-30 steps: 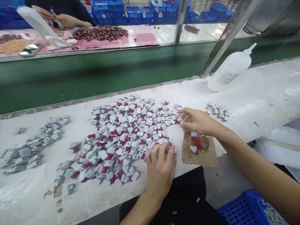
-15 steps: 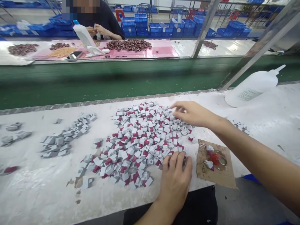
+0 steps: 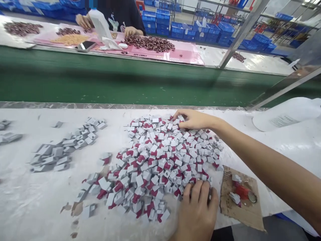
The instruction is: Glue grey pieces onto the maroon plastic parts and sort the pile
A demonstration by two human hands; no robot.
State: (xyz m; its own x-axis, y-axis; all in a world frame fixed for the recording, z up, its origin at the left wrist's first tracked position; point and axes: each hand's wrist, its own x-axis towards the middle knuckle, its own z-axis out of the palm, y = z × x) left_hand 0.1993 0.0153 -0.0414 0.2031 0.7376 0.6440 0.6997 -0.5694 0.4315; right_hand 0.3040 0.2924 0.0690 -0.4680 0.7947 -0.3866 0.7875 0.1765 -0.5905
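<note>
- The right hand (image 3: 197, 119) has moved from the right edge of the pile of grey and purple parts (image 3: 155, 152) round to its far side, where the fingertips now meet the pieces.
- That hand is partly open, palm down, with the thumb apart from the bent forefinger; whether a piece sits between the tips cannot be told.
- The left hand (image 3: 197, 204) has stayed at the near right edge of the pile, fingers loosely curled; its tips are partly hidden, so any hold cannot be told.
- For the work in hand, this seems to put the handling at the far side, while the left hand apparently keeps its place by the near edge.
- The pile lies spread on the worktop (image 3: 37, 197), between a separate group of grey parts (image 3: 59, 152) on its left and the cardboard piece (image 3: 227, 207) just beside it on the right.
- Across the green strip (image 3: 100, 80), the co-worker's hands (image 3: 131, 31), close together earlier, are now apart; one rests at the heap of dark parts (image 3: 155, 44).
</note>
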